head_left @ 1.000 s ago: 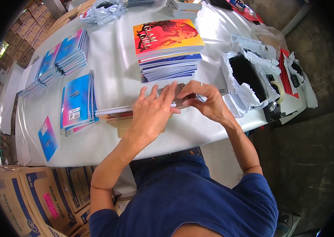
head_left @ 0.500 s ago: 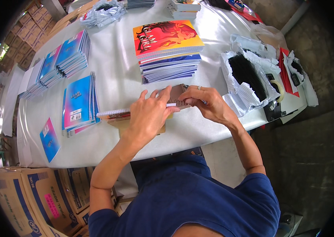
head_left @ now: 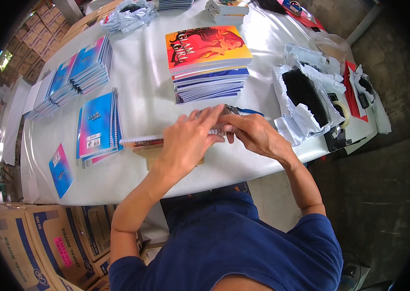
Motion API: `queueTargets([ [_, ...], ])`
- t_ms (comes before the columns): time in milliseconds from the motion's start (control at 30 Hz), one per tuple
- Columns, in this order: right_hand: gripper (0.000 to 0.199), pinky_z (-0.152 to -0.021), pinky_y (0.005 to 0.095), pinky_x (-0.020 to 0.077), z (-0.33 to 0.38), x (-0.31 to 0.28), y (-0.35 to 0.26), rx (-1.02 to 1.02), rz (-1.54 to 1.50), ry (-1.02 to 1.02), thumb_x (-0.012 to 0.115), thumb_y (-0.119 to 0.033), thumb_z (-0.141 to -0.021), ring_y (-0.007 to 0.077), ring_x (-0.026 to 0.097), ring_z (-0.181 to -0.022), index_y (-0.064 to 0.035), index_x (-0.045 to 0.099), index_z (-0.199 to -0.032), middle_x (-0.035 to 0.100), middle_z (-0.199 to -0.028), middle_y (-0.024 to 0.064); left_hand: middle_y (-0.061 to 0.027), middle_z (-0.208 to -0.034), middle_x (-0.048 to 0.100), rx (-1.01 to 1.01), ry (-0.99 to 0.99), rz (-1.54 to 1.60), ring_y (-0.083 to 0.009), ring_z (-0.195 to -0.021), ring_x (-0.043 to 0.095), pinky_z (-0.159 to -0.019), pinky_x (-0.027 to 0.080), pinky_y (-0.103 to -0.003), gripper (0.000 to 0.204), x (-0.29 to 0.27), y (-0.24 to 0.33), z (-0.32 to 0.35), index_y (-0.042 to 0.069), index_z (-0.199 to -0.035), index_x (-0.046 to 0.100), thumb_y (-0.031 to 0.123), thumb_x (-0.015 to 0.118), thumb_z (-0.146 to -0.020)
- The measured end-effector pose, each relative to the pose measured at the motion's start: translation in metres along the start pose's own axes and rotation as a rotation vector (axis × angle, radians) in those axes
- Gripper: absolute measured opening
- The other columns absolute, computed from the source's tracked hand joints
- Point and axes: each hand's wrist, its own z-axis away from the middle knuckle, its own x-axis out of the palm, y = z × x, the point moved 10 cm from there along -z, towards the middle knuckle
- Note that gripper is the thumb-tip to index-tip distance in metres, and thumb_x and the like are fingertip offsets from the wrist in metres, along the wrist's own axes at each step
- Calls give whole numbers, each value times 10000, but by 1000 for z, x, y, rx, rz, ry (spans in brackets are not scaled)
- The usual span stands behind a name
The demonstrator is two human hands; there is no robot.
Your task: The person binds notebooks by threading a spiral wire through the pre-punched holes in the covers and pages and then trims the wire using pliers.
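A spiral notebook (head_left: pixel 142 139) stands on edge at the near middle of the table, its coil side up. My left hand (head_left: pixel 189 140) grips it from above, thumb on the near side and fingers over the far side. At the notebook's right end, my right hand (head_left: pixel 256 134) has thumb and fingertips pinched on the wire coil (head_left: pixel 218 131); the exact hold is partly hidden. Just beyond the right hand shows a blue-handled tool (head_left: pixel 251 111), its dark head partly covered by the fingers. Under the notebook is a tan block (head_left: pixel 152 157), mostly hidden.
A stack of notebooks (head_left: pixel 208 48) with a red and yellow cover on top stands ahead. Blue-pink notebooks (head_left: pixel 96 121) lie in piles at left, with one loose card-like cover (head_left: pixel 60 170). Black coils in crumpled paper (head_left: pixel 304 94) and a tape roll (head_left: pixel 343 114) sit right.
My right hand has shifted and its fingers now close in nearer the left hand at the coil. The blue-handled tool has come into sight beyond it. The left hand stays on the notebook.
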Motion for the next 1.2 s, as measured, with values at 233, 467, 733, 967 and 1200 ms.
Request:
queueTargets([
  [233,386,-822,405,498,-19,18,64,52,-89,-351,715,-94,-813,326,620,-947,14,594,-1163,645,-1025,143,-62,-1266,632,58,-209,-111,-328,-1068,653,-693,584,-404,615,11,8,11,183,-1405,466,387,654,-856],
  [467,499,-1035,430,395,-50,40,108,10,336,-398,719,-293,-774,353,553,-1181,-107,641,-1230,597,-1259,176,-77,-1353,575,114,-35,-136,-327,-1006,670,-687,577,-407,756,4,1,14,221,-1478,363,424,673,-819],
  [733,511,-1030,399,400,-43,13,44,5,-149,-420,590,-374,-896,316,579,-1165,56,663,-1162,639,-1242,176,-70,-1207,669,-134,143,17,-301,-868,686,-673,559,-385,975,-22,-33,15,259,-1506,317,448,783,-671],
  [967,529,-1015,397,415,-43,9,44,38,-228,-348,606,-427,-886,321,586,-1152,43,692,-1113,637,-1225,215,-63,-1192,677,-112,222,13,-293,-868,690,-682,556,-376,1011,-27,-36,21,272,-1509,311,457,794,-641],
  [1200,471,-966,389,436,-44,6,39,-14,-459,-339,694,-368,-869,286,590,-1103,49,703,-1088,655,-1179,201,-63,-1170,683,-134,225,-4,-299,-895,691,-696,561,-371,1006,-31,-42,24,271,-1504,323,439,800,-634],
])
